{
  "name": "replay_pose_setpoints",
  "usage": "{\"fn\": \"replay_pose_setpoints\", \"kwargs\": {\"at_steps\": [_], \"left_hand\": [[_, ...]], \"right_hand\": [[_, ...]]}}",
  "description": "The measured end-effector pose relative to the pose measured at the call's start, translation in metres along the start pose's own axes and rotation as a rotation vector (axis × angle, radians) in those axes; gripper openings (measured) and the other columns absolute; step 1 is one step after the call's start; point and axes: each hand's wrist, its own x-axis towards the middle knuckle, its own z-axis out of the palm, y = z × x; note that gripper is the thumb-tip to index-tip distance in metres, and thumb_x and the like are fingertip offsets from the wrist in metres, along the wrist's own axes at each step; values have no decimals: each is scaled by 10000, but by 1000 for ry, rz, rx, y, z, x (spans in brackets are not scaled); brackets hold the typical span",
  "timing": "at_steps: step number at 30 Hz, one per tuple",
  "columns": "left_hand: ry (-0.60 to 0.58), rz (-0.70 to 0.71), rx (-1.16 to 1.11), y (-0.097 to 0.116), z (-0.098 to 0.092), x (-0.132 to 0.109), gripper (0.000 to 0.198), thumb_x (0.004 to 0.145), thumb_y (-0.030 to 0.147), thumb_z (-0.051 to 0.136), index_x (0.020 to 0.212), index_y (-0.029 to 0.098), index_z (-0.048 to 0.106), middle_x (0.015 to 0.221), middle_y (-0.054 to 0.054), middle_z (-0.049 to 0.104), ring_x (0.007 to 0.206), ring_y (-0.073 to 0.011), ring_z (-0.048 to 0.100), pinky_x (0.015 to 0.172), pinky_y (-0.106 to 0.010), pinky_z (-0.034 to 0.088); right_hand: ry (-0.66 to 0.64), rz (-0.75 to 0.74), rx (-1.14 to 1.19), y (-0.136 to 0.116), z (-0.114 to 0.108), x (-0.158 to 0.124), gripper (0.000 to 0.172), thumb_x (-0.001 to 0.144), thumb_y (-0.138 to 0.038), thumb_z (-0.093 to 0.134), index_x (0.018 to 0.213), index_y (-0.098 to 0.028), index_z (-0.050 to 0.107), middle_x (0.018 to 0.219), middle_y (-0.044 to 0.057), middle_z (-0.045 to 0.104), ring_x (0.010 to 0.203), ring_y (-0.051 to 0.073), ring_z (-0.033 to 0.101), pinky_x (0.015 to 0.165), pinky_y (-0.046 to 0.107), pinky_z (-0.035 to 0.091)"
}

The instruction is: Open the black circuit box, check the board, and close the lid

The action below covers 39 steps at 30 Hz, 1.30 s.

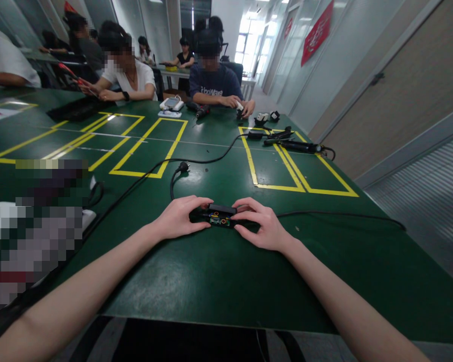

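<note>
Green tabletop (219,281), marked with yellow tape rectangles (149,175); co-workers sit along its far edge. Open black casing (222,208) lies in the near half, roughly midway across; circuit board (216,220) exposed. Its long axis runs left to right, roughly parallel to the near edge, one end toward each hand. Left hand (179,217) clamps the left end, thumb nearer the near edge, fingers on the far side. Right hand (262,223) likewise clamps the right end, fingers bent. Both forearms slant inward from the near corners. Plug (183,167) lies beyond the left hand, prongs rightward. Black cable (340,215) extends from behind the right hand toward the right edge.
</note>
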Motion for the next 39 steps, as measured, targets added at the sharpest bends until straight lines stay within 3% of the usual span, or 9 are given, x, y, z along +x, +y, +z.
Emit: {"fn": "replay_pose_setpoints", "kwargs": {"at_steps": [6, 16, 26, 39], "left_hand": [[-17, -13, -10, 1, -1, 0, 370, 848, 316, 790, 1180, 214, 663, 1075, -47, 745, 949, -209, 721, 828, -312, 563], [-13, -2, -29, 2, -1, 0, 296, 846, 303, 788, 1095, 190, 676, 1056, -53, 735, 930, -197, 706, 803, -299, 558], [-19, 27, -47, 2, -2, 0, 256, 880, 306, 752, 1094, 188, 676, 1071, -64, 735, 955, -202, 704, 827, -313, 560], [-114, 110, 23, 15, 1, 6, 327, 898, 278, 687, 1212, 199, 639, 1143, -72, 734, 1021, -223, 686, 868, -333, 531]], "right_hand": [[-25, -44, -24, -2, -1, 2, 53, 914, -235, 667, 888, -199, 697, 1094, 107, 686, 936, 209, 719, 794, 367, 623], [-49, 5, -54, 1, 1, 3, 220, 916, -238, 697, 747, -206, 561, 1070, 94, 678, 920, 194, 694, 750, 319, 575], [-98, 120, -8, 3, 1, 2, 239, 863, -194, 724, 834, -230, 490, 1095, 90, 727, 960, 215, 705, 810, 348, 564], [-151, 167, 8, 0, 2, 4, 232, 822, -220, 796, 977, -220, 624, 1008, 64, 735, 917, 225, 699, 811, 365, 574]]}}
